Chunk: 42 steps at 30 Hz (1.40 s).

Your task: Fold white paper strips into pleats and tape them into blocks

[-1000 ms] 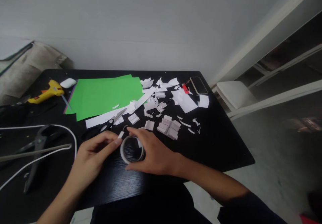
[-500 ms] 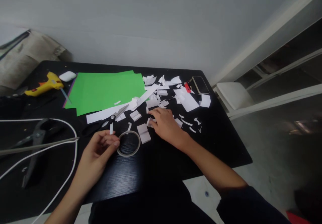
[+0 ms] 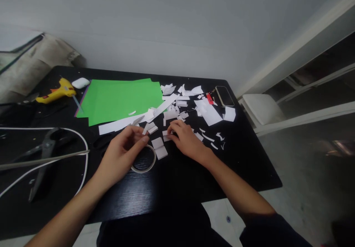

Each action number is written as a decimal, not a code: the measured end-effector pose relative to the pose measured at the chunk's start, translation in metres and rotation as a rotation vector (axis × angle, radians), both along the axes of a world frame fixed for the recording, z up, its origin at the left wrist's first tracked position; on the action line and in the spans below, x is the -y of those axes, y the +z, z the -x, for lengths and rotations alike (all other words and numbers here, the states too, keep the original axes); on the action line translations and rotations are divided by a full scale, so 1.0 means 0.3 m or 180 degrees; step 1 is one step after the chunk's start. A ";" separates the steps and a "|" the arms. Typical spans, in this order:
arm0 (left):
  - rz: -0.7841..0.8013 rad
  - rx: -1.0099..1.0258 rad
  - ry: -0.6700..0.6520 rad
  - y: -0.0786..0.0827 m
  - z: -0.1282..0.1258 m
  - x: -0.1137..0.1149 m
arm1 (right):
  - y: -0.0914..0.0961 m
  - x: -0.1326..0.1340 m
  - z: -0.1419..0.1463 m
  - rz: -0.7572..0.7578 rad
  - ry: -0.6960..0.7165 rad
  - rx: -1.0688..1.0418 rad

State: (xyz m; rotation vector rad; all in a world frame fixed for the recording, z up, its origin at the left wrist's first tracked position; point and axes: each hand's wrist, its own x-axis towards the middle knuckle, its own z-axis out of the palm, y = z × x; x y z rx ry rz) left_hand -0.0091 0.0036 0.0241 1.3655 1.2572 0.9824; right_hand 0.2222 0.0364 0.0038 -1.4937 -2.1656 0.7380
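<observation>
A short white strip (image 3: 145, 129) stands up from the fingertips of my left hand (image 3: 124, 147), which is closed on it. Just below that hand lies a roll of tape (image 3: 153, 162) on the black table, partly covered by the thumb. My right hand (image 3: 185, 139) pinches the edge of a small folded piece of white paper (image 3: 165, 136) against the table. Beside it are two more creased paper pieces, one nearer me (image 3: 159, 149) and one farther back (image 3: 152, 127). Scissors (image 3: 138, 120) lie behind my left hand, their handles mostly hidden.
Green sheets (image 3: 122, 101) and a long white paper strip (image 3: 111, 127) lie at the back. A yellow glue gun (image 3: 57, 92), white cable (image 3: 85, 154) and large dark shears (image 3: 46, 158) are at left. Paper scraps (image 3: 208, 112) and a phone (image 3: 224, 96) are at right.
My left hand has moved right and forward with the white strip, over the tape roll's edge. My right hand's fingers have drawn back slightly onto the folded paper piece. The view has shifted slightly.
</observation>
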 end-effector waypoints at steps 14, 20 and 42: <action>-0.1098 -0.0443 -0.0239 -0.072 -0.066 -0.050 | -0.010 0.041 0.017 0.1040 -0.0570 -0.2785; -0.1628 -0.1038 -0.0901 -0.040 -0.051 -0.038 | -0.023 0.039 0.021 0.0991 -0.0558 -0.2627; -0.1388 -0.1102 -0.0856 -0.066 -0.066 -0.040 | -0.009 0.071 0.042 0.0901 -0.0421 -0.2400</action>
